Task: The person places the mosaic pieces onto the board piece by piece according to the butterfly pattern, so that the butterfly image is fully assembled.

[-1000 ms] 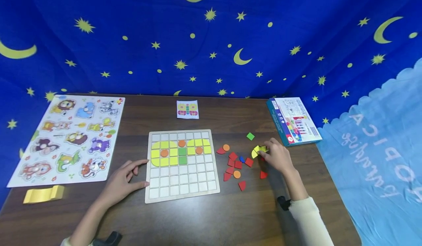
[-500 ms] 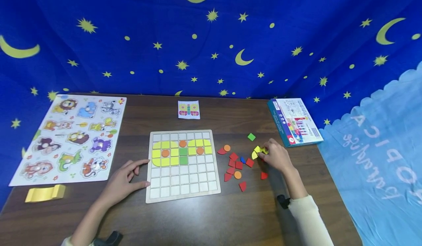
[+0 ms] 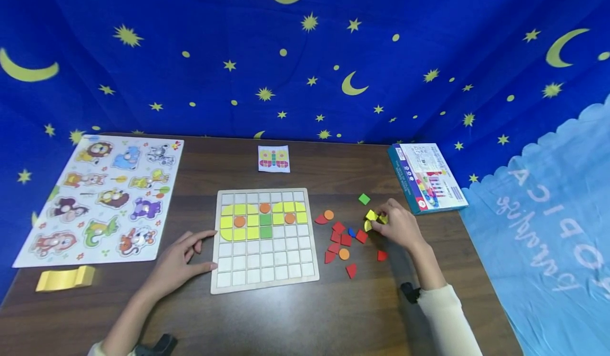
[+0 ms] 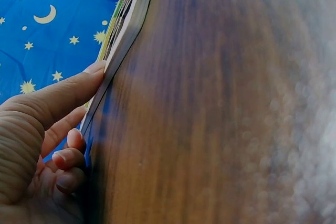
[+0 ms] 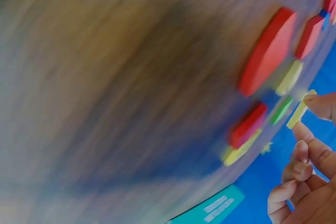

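Observation:
My left hand (image 3: pixel 178 263) lies at the left side of a pale gridded board (image 3: pixel 263 260), thumb and index fingertips touching its edge. In the left wrist view the thumb rests against that edge (image 4: pixel 123 45), the lower fingers loosely bent. Yellow, orange and green tiles fill part of the board's upper rows. To the right, my right hand (image 3: pixel 399 224) pinches a yellow tile (image 5: pixel 300 113) between thumb and index finger. Other yellow tiles lie under and beside these fingertips, partly hidden. Around them are red tiles (image 3: pixel 346 239), a green tile (image 3: pixel 364 199) and orange round tiles (image 3: pixel 344 254).
A picture card with a butterfly (image 3: pixel 274 159) lies behind the board. At the back right is a box (image 3: pixel 431 178). An animal puzzle board (image 3: pixel 109 250) and a yellow wavy block (image 3: pixel 65 279) are on the left. A blue starry curtain (image 3: pixel 305 54) hangs behind the table.
My right hand has stayed over the yellow tiles; its fingers have shifted slightly, and the tiles at the fingertips have separated and turned. The left hand holds its place at the board.

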Action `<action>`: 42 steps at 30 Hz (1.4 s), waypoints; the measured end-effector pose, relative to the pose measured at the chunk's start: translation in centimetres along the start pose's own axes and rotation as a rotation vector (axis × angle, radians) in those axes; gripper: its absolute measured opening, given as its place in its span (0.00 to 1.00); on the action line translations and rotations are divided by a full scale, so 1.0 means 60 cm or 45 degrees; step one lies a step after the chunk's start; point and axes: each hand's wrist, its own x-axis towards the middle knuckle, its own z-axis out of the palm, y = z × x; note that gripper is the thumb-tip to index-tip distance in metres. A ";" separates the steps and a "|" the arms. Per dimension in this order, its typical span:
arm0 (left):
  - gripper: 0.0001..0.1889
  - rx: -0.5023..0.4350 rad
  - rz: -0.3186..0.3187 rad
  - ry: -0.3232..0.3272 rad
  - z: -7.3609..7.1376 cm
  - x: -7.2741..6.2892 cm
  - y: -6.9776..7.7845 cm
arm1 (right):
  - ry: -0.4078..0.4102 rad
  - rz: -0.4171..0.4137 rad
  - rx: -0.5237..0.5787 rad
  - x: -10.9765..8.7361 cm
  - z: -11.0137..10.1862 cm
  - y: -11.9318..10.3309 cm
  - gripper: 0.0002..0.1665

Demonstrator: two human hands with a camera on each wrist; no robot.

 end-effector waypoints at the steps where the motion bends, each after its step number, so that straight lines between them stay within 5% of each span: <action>1: 0.35 0.000 0.001 0.000 0.000 0.000 0.000 | 0.003 -0.017 0.006 0.001 0.000 -0.006 0.16; 14: 0.35 -0.006 0.014 0.000 -0.003 0.002 -0.002 | -0.017 -0.232 0.008 0.025 0.005 -0.113 0.15; 26: 0.34 -0.006 0.022 0.005 -0.003 0.000 -0.002 | -0.041 -0.535 -0.006 0.045 0.040 -0.212 0.14; 42: 0.34 -0.015 -0.007 -0.018 0.000 0.000 -0.002 | -0.154 -0.706 0.000 0.054 0.063 -0.276 0.18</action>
